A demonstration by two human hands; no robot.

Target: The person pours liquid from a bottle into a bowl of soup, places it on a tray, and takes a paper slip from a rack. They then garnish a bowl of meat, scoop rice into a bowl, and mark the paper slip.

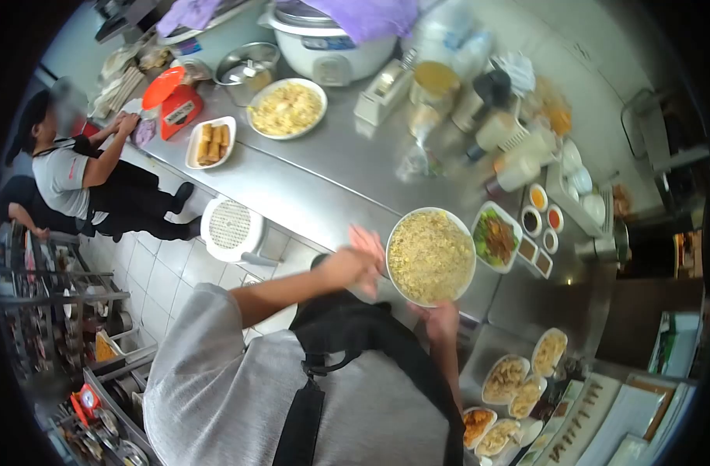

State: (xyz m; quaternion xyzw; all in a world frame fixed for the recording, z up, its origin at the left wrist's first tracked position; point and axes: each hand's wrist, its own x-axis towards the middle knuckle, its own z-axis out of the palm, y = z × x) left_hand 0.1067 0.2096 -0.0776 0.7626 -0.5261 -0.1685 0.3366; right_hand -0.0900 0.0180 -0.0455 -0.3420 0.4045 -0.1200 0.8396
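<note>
A round white plate [470,273] heaped with fried rice [429,252] is at the counter's front edge, just ahead of my body. My right hand [439,314] grips its near rim, the fingers partly hidden beneath. Beside its left rim, my left hand [349,268] is smeared by motion. A pinkish blur shows at its fingers, and I cannot make out whether it is a cloth or part of the hand. Just right of the plate sits a white dish [516,242] of green vegetables and brown meat.
Small sauce bowls [531,221] stand right of the vegetable dish. Bottles [518,167] line the back. Farther left are a plate of yellow food [287,109], spring rolls [213,144], a red scale [176,109] and a rice cooker [332,58]. A stool [231,229] and a co-worker [75,171] are at left.
</note>
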